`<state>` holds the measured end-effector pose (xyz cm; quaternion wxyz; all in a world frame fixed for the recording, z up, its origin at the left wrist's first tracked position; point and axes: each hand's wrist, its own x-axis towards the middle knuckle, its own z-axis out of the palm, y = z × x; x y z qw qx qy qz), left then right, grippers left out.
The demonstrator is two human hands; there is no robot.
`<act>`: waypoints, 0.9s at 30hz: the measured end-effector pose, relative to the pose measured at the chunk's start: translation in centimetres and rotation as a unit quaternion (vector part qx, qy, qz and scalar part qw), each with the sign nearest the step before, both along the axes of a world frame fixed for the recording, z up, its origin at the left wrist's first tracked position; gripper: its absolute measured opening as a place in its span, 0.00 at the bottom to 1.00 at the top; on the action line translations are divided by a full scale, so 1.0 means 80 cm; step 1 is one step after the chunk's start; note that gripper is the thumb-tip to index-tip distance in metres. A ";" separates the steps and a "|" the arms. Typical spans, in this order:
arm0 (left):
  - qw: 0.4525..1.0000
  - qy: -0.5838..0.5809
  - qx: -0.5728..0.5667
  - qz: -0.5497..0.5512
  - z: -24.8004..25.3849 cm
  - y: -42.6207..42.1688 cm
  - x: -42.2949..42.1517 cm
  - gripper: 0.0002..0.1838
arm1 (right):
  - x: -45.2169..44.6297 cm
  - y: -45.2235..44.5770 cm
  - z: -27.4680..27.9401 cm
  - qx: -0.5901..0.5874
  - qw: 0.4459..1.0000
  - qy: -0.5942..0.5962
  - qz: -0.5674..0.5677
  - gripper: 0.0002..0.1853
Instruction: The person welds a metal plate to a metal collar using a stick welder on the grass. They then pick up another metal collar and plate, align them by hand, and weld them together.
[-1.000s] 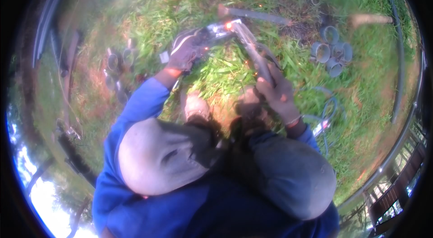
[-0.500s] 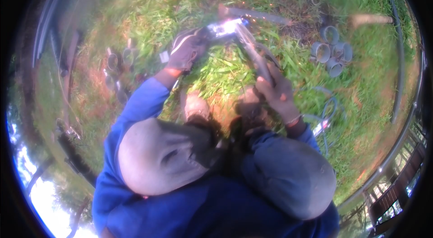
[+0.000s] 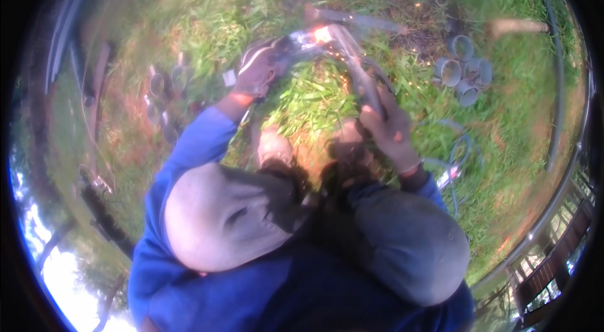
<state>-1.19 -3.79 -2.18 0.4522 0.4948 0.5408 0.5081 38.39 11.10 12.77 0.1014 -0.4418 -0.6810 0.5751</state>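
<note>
Gloved, my left hand [image 3: 257, 73] is closed on a metal piece [image 3: 302, 40] whose far end glows orange-white. My right hand [image 3: 388, 127] grips a long grey metal tube [image 3: 358, 71]; its upper end meets the metal piece at the glow. Sparks scatter over the grass just below and to the right of that joint. Haze and glare blur the piece near my left fingers. A dark rod or handle shows beside the tube by my right hand, its shape hard to make out.
A metal bar [image 3: 362, 19] lies on the grass beyond the joint. Short round tubes [image 3: 465, 71] stand clustered at the right, more [image 3: 158, 85] at the left. A blue cable [image 3: 464, 149] coils right of my right hand. My boots [image 3: 274, 146] are below.
The bright white-blue arc at the joint has given way to an orange glow, with sparks now falling lower. Both hands keep nearly the same place, the right one shifted very slightly.
</note>
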 end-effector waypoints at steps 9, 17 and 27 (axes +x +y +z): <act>0.990 0.123 0.034 0.065 0.002 0.011 0.006 0.26 | 0.000 -0.001 -0.006 -0.035 0.999 0.006 0.010 0.30; 0.987 0.097 0.004 0.127 0.031 0.019 0.023 0.22 | -0.001 0.003 -0.005 -0.064 0.998 -0.006 0.012 0.29; 0.973 0.154 -0.006 0.171 0.026 0.019 0.030 0.18 | -0.004 0.003 -0.004 -0.073 0.997 -0.012 0.009 0.29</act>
